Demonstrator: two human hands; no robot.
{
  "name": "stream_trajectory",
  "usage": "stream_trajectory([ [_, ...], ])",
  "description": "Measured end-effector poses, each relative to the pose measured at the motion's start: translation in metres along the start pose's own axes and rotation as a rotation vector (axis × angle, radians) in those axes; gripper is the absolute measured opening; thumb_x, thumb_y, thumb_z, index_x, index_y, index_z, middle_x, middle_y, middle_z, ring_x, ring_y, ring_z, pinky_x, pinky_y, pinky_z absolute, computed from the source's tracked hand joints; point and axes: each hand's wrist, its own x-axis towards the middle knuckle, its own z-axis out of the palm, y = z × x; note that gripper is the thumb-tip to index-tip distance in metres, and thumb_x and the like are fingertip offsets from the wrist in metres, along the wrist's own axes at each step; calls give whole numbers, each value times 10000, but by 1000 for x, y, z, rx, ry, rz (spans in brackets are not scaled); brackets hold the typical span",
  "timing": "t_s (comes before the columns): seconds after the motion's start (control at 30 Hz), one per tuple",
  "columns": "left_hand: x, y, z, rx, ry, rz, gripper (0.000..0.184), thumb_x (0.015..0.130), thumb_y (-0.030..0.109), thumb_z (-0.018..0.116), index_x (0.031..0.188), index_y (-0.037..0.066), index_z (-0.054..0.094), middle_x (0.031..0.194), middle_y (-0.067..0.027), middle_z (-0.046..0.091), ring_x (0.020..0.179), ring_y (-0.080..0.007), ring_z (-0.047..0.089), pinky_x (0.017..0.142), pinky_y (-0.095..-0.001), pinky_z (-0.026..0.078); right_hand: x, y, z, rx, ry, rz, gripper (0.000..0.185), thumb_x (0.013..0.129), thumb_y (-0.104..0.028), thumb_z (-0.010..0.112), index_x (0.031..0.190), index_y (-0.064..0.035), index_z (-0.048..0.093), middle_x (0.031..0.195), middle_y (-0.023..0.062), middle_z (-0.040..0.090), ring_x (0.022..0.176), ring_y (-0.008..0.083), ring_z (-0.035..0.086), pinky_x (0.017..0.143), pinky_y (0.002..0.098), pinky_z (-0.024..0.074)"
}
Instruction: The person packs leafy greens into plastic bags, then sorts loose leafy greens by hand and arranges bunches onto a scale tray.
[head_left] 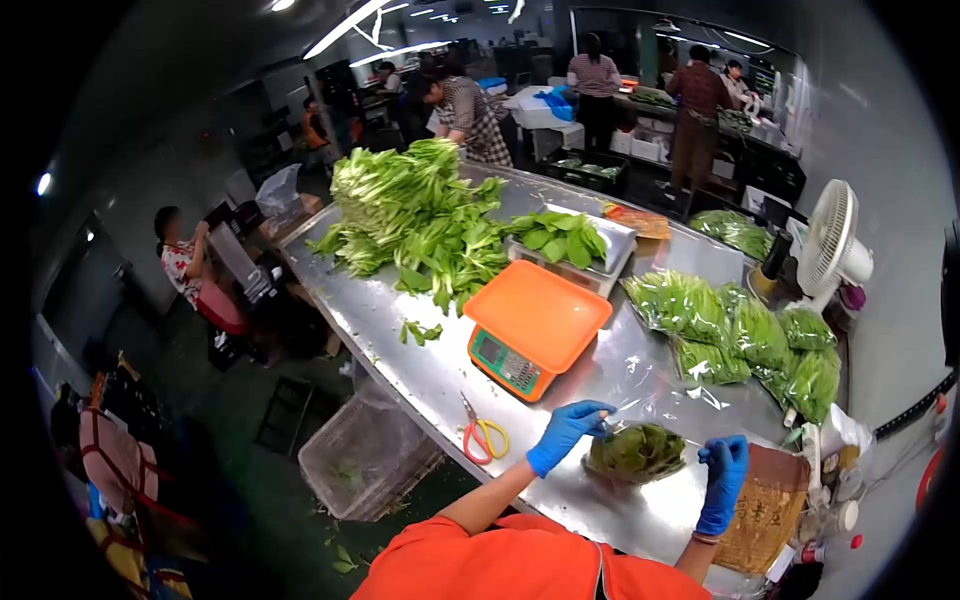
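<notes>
A clear plastic bag of dark green leaves rests on the metal table right in front of me. My left hand, in a blue glove, pinches the clear film at the bag's upper left. On the other side, my blue-gloved right hand has its fingertips pressed together at the bag's right edge; the film between them is hard to see. Scissors with a red and a yellow handle lie left of my left hand. Beyond the bag stands an orange digital scale, its pan bare.
Loose leafy greens are heaped at the table's far left, beside a second scale with leaves. Bagged greens are piled at right near a white fan. A plastic crate sits on the floor. Several people work farther back.
</notes>
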Motion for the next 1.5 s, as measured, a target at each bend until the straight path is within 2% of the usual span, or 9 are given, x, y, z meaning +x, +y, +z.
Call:
stream_trajectory([
  [0.37, -8, -1, -2, -80, 97, -9, 197, 797, 150, 545, 911, -5, 587, 805, -57, 597, 695, -112, 572, 627, -232, 475, -16, -10, 20, 1, 128, -53, 110, 817, -97, 482, 712, -65, 489, 573, 7, 492, 446, 58, 412, 407, 170, 301],
  [0.47, -34, 29, 11, 276, -117, 128, 227, 819, 213, 513, 896, 17, 599, 825, -43, 593, 725, -87, 547, 598, -215, 459, -38, -33, 13, -52, -69, -46, 102, 827, -108, 467, 747, -47, 486, 720, 69, 565, 433, 73, 438, 415, 183, 341],
  [0.57, -11, 13, -9, 136, 140, 73, 231, 827, 191, 492, 878, -7, 599, 802, -45, 601, 667, -111, 554, 539, -210, 450, -20, -25, 17, -154, 36, -135, 97, 826, -102, 461, 743, -53, 467, 729, 82, 562, 449, 84, 479, 402, 200, 371],
  [0.77, 28, -3, -27, 533, 232, 367, 193, 800, 184, 528, 722, 12, 566, 637, -6, 491, 548, -74, 441, 496, -221, 371, 17, -10, 9, -30, 10, -191, 113, 838, -105, 445, 761, -36, 491, 694, 66, 547, 595, 135, 547, 545, 260, 459],
  [0.97, 96, 11, -14, 182, 208, 320, 190, 833, 163, 464, 707, 64, 565, 516, 35, 416, 458, -54, 368, 430, -217, 313, 92, -14, 23, 123, -167, -315, 118, 850, -159, 457, 822, -46, 481, 798, 72, 558, 673, 130, 539, 633, 248, 442],
  [1.17, 36, -27, -31, -19, -16, 100, 365, 857, 300, 420, 836, -29, 575, 753, -124, 596, 669, -185, 586, 653, -269, 481, 29, 14, -22, 147, -259, -85, 213, 851, -201, 429, 811, -13, 520, 805, 120, 585, 724, 196, 578, 697, 291, 455],
  [1.27, 11, -106, -64, -79, 109, -550, 548, 832, 480, 354, 879, -31, 547, 769, -122, 592, 667, -197, 588, 647, -268, 486, -7, 100, -75, 25, -62, 414, 366, 849, -329, 418, 745, -4, 549, 775, 123, 588, 719, 194, 588, 666, 288, 472],
  [1.37, -5, -128, -55, 173, 180, -512, 295, 809, 285, 507, 906, 7, 512, 791, -111, 579, 657, -179, 583, 580, -270, 488, -29, 157, -94, -73, 194, 510, 333, 796, -320, 535, 789, 13, 530, 695, 82, 561, 649, 164, 588, 489, 241, 467],
  [1.5, -12, -131, -47, 84, 216, -373, 224, 770, 121, 544, 949, 24, 451, 802, -100, 569, 670, -172, 584, 571, -273, 499, -41, 147, -58, -286, 299, 388, 533, 701, -171, 651, 1128, -9, 376, 1065, 121, 437, 664, 157, 565, 533, 234, 458],
])
